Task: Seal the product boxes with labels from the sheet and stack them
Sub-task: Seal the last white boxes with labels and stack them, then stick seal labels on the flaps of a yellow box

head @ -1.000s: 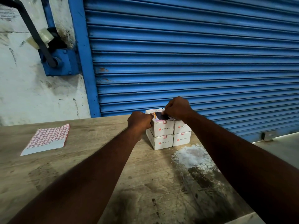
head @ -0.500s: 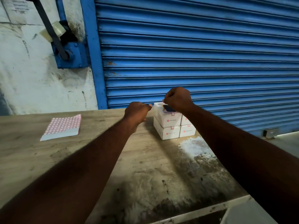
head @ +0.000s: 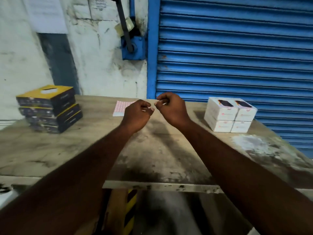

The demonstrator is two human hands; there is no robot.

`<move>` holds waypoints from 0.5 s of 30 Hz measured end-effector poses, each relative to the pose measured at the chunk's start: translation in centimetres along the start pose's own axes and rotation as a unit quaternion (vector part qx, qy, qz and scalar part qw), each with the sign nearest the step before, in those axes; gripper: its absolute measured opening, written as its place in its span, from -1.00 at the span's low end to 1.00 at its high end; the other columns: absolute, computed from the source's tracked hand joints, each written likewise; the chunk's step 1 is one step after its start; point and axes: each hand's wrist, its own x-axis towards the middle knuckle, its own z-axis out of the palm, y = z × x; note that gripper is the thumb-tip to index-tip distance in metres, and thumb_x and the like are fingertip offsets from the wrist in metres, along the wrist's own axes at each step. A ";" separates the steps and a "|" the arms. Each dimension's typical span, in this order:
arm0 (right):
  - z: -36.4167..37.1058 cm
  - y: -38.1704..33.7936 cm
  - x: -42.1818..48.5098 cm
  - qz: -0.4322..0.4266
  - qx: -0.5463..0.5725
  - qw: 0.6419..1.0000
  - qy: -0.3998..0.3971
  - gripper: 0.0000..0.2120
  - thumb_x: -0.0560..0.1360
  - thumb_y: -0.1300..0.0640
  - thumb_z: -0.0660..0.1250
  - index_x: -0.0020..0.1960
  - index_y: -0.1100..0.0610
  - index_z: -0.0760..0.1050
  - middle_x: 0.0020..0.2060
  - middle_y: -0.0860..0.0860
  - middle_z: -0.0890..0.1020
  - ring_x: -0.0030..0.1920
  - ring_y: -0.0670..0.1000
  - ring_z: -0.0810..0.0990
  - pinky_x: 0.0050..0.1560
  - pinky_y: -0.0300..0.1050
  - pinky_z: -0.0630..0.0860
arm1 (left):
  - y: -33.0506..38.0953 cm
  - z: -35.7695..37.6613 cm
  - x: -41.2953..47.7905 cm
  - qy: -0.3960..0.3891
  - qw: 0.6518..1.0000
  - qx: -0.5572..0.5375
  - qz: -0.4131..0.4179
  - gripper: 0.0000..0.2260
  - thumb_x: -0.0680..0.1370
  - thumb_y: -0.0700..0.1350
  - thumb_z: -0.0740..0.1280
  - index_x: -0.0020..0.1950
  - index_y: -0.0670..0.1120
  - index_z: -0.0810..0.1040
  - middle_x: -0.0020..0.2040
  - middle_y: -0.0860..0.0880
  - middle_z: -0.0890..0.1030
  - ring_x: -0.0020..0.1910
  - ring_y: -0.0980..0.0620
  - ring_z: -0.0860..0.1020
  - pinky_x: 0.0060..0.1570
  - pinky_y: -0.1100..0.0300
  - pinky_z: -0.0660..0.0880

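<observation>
While both hands hover empty, loosely curled: label sheet (head: 122,107) lies just beyond left hand (head: 137,114) at 11 o'clock, partly hidden; right hand (head: 171,108) farther.

White product boxes (head: 230,114): 4 showing, stacked 2 over 2, might be more hidden behind, can't tell. Pink seal labels on their front edges: 4 visible, blurry though. Dark boxes with yellow trim (head: 49,108): 4 in one pile on left, bit smeared so count's rough. Label sheet (head: 121,108): 1, partly hidden behind left hand. Hands: 2, left hand (head: 136,114) and right hand (head: 171,108). Wooden table (head: 84,150): 1. Blue roller shutter (head: 237,48): 1.
</observation>
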 end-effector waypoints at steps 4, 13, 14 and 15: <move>5.0 -2.1 -2.0 0.009 0.042 0.999 -0.026 -0.88 0.52 0.26 0.40 0.05 0.17 0.62 -0.13 -0.03 0.66 -0.19 -0.14 0.58 -0.18 -0.54 0.38 | -3.4 -5.8 -1.5 0.029 0.998 0.045 -0.009 -0.70 0.54 -0.20 0.44 0.28 -0.10 0.60 0.21 -0.07 0.66 0.17 -0.01 0.63 0.29 0.13 0.47; 13.2 -6.6 -4.3 0.012 0.084 0.990 -0.108 -0.84 0.51 0.27 0.42 0.08 0.18 0.60 -0.04 0.02 0.69 -0.19 -0.17 0.59 -0.16 -0.53 0.39 | -8.7 -14.3 -3.0 0.110 0.993 0.039 -0.022 -0.80 0.53 -0.27 0.45 0.16 -0.18 0.63 0.07 -0.10 0.65 0.05 -0.04 0.64 0.14 0.21 0.53; 14.0 -7.1 -4.3 0.008 0.086 0.990 -0.114 -0.82 0.50 0.29 0.43 0.11 0.21 0.60 -0.03 0.04 0.69 -0.19 -0.22 0.56 -0.18 -0.54 0.38 | -8.9 -15.0 -3.0 0.126 0.991 0.045 -0.022 -0.81 0.54 -0.28 0.44 0.15 -0.20 0.63 0.06 -0.10 0.65 0.03 0.00 0.62 0.06 0.39 0.48; 14.9 -7.7 -4.2 0.004 0.088 0.989 -0.121 -0.80 0.50 0.29 0.44 0.12 0.23 0.59 -0.01 0.05 0.68 -0.19 -0.24 0.55 -0.18 -0.55 0.37 | -9.1 -15.8 -3.0 0.144 0.988 0.056 -0.023 -0.81 0.54 -0.28 0.43 0.15 -0.20 0.64 0.05 -0.07 0.64 0.01 0.04 0.59 -0.02 0.52 0.40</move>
